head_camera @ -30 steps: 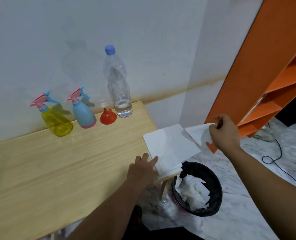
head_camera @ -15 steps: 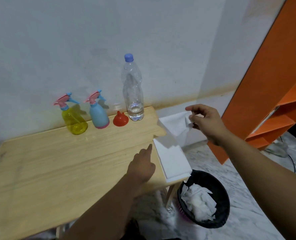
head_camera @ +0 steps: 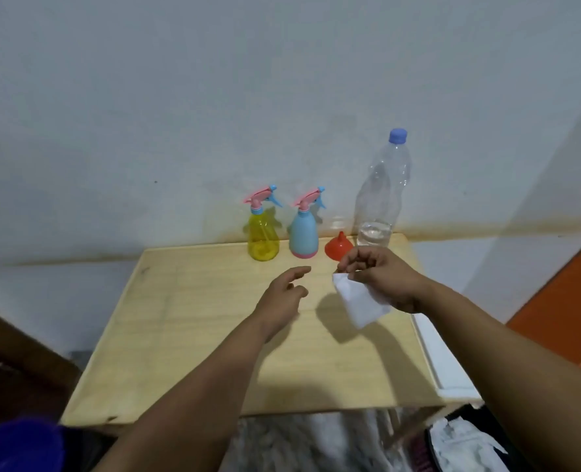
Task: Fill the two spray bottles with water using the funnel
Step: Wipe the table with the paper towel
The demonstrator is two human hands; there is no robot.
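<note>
Two hands: right hand [head_camera: 381,277] pinches white tissue [head_camera: 360,306]; left hand [head_camera: 282,298] spread; bottle labels apparently unreadable.

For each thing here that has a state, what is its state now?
yellow spray bottle: upright, sprayer on
blue spray bottle: upright, sprayer on
funnel: upside down on table, unused
water bottle: capped, little water left
left hand: open, holds nothing
right hand: pinches white paper
</note>
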